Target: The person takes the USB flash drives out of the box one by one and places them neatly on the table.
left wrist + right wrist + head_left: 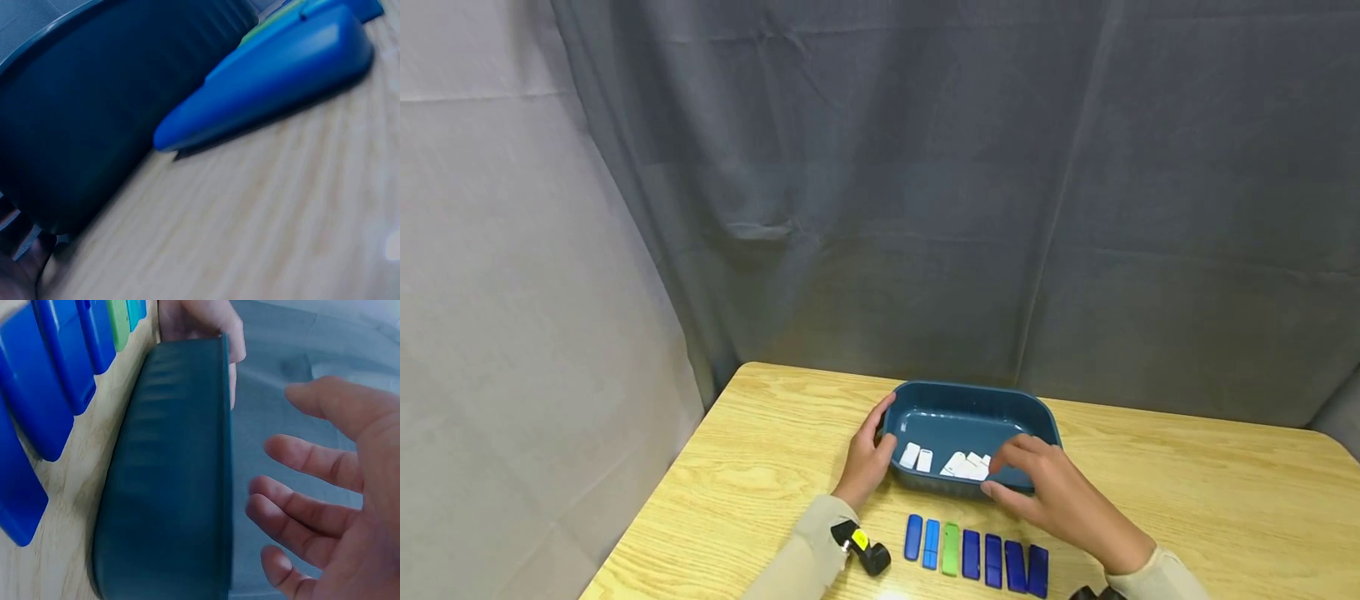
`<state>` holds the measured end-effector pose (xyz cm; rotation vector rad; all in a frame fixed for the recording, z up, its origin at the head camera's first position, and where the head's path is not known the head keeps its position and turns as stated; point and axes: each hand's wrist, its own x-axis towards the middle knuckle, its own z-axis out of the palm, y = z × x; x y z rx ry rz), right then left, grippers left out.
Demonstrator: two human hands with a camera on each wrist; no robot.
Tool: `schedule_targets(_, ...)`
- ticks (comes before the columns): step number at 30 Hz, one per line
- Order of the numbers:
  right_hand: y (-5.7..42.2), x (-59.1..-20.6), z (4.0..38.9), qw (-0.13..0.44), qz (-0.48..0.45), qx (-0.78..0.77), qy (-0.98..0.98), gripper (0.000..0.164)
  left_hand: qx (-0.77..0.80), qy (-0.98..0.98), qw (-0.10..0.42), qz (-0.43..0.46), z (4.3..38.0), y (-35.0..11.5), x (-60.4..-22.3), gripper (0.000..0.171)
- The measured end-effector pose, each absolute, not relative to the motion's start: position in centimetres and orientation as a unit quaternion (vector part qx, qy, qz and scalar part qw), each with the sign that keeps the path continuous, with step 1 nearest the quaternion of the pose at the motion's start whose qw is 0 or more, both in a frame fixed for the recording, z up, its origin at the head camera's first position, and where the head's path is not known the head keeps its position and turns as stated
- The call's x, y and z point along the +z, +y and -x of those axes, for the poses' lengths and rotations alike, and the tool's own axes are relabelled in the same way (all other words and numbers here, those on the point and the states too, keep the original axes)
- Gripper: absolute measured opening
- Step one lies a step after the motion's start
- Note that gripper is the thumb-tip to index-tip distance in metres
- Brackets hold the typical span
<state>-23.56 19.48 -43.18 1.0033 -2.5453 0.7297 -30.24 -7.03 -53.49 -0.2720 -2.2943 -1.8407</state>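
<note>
A dark blue rectangular tub point(970, 417) stands on the table, with several small flat white pieces point(973, 464) lying along its near side. My left hand point(867, 458) holds the tub's left end, thumb at the rim and fingers along the outer wall. Over the near right rim is my right hand point(1037, 483), fingers loosely bent and apart. In the right wrist view its fingers point(312, 515) show nothing between them. A row of small, flat, elongated plastic pieces lies in front of the tub: several blue pieces point(972, 554) and one green piece point(951, 550).
The wood-grain table point(760, 475) reaches back to a grey cloth curtain point(865, 208). A lighter cloth point(527, 292) hangs on the left side. A black wrist camera point(872, 557) sits at the left sleeve, close to the leftmost blue piece.
</note>
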Motion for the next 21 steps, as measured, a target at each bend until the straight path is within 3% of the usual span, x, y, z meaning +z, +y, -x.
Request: schedule_targets(21,18.1,-46.1,27.8,0.081,-0.238,0.256,-0.933,0.006,-0.620,-0.773,0.097,0.092,30.3,-7.0,-53.5,0.064)
